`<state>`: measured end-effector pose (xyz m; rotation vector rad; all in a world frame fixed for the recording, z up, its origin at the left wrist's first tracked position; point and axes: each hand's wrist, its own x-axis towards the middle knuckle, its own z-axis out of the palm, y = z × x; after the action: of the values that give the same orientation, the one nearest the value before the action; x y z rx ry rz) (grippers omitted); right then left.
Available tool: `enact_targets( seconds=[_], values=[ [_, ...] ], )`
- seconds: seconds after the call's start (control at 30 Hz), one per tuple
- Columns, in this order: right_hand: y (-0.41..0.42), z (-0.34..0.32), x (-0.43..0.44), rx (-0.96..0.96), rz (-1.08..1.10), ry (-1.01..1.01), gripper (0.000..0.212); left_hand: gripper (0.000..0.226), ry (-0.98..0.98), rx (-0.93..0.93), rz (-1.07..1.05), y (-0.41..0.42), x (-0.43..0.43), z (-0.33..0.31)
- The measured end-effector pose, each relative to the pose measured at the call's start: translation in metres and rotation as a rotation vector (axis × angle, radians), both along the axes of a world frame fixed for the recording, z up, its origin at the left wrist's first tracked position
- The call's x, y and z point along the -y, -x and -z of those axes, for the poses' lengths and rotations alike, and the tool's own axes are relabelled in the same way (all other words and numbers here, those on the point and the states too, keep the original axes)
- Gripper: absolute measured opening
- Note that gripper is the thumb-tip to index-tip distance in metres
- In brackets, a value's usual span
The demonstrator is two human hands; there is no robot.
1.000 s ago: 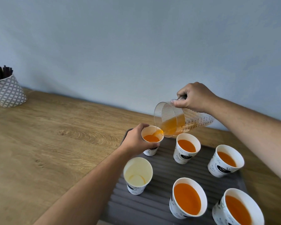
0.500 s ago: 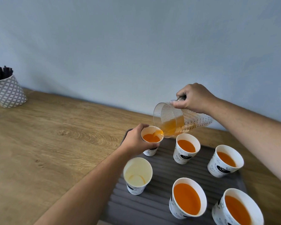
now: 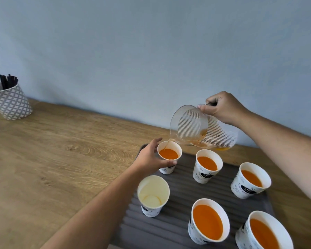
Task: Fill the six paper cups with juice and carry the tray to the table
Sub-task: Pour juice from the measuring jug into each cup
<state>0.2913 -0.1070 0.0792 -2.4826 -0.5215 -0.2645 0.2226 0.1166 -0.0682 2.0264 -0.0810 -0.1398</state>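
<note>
Six white paper cups stand on a dark grey ribbed tray (image 3: 178,225). My left hand (image 3: 149,159) grips the far left cup (image 3: 169,153), which holds orange juice. My right hand (image 3: 223,108) holds the handle of a clear striped pitcher (image 3: 203,130), tipped with its spout over that cup; a thin trickle of juice runs in and little juice is left inside. The near left cup (image 3: 153,192) is empty. The other cups, such as the middle front one (image 3: 207,221), are full of juice.
The tray lies on a wooden counter (image 3: 61,159) against a pale blue wall. A patterned pot with dark sticks (image 3: 9,101) stands at the far left of the counter.
The juice level in the far left cup has risen and the pitcher has nearly emptied. My right hand has tipped the pitcher further. My left hand stays on the cup.
</note>
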Motion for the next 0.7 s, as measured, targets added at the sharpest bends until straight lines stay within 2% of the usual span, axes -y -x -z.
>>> enact_targets(
  seconds=[0.13,0.3,0.4,0.57,0.7],
  values=[
    [0.002,-0.008,0.005,-0.01,0.025,-0.095,0.056,0.116,0.026,-0.024,0.003,0.008,-0.014,-0.008],
    [0.013,-0.029,0.006,-0.005,0.003,-0.17,0.059,0.113,0.076,-0.033,0.016,0.032,-0.034,-0.02],
    [0.028,-0.045,-0.003,0.021,-0.035,-0.196,0.057,0.123,0.109,-0.041,0.057,0.05,-0.045,-0.026],
    [0.059,-0.055,-0.019,0.032,-0.117,-0.161,0.055,0.118,0.109,-0.07,0.114,0.084,-0.058,-0.028],
    [0.081,-0.046,-0.029,0.004,-0.165,-0.127,0.053,0.122,0.036,-0.058,0.119,0.105,-0.06,-0.019]
  ],
)
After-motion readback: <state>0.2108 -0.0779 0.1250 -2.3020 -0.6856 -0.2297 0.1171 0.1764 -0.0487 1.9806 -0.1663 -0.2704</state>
